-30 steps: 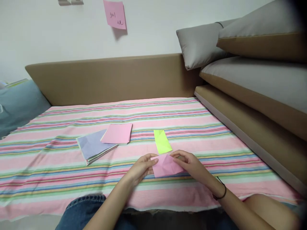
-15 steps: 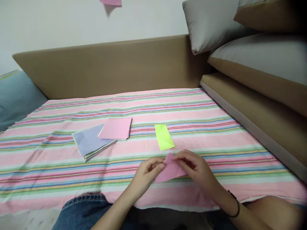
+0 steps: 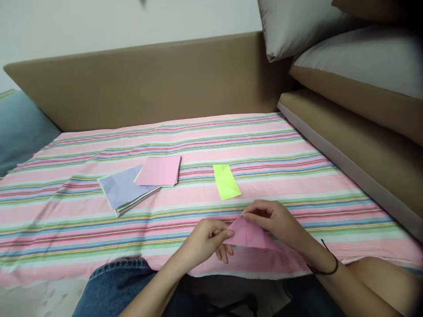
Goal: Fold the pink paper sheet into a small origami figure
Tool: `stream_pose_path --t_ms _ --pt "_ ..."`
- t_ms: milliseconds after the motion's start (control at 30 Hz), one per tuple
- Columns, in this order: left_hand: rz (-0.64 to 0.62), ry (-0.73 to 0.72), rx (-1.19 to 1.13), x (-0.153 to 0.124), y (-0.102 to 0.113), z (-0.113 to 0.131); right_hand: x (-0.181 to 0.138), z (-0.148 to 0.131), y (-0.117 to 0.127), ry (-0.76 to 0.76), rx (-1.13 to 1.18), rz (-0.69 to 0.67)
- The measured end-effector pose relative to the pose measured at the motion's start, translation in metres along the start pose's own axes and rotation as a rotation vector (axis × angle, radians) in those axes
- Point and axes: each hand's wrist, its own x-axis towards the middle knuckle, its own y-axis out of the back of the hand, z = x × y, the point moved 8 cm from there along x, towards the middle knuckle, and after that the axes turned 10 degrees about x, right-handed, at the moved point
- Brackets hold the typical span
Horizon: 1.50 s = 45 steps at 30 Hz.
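Note:
A pink sheet of paper [image 3: 249, 234], folded into a triangle with a crease down its middle, is held between both hands above the striped cloth. My left hand [image 3: 209, 240] pinches its left corner between thumb and fingers. At the top point, the thumb and fingertips of my right hand [image 3: 269, 218] are closed on the paper. Just beyond the hands lies a folded yellow-green paper [image 3: 227, 181], flat on the cloth.
A stack of pink paper squares [image 3: 158, 171] overlaps a stack topped with lilac paper [image 3: 127, 186] to the left. The striped cloth [image 3: 82, 224] covers the seat. Grey and brown cushions [image 3: 357, 57] are piled at right; a blue pillow [image 3: 24, 127] leans at left.
The pink paper has been turned and shifted a little to the right. My left hand now grips its left corner, my right hand its top point. The view has tilted slightly down.

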Motion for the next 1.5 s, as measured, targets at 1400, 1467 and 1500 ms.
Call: stream_pose_path --t_ms 1400,1467,1500 --pt "0.326 -0.153 -0.243 0.004 0.032 0.01 -0.007 0.02 -0.022 -0.166 0.166 -0.119" --pt "0.318 -0.125 -0.309 0.005 0.032 0.007 -0.006 0.021 -0.018 -0.185 0.228 -0.061" --pt "0.315 -0.112 -0.34 0.005 0.032 0.006 -0.005 0.022 -0.014 -0.187 0.269 -0.022"
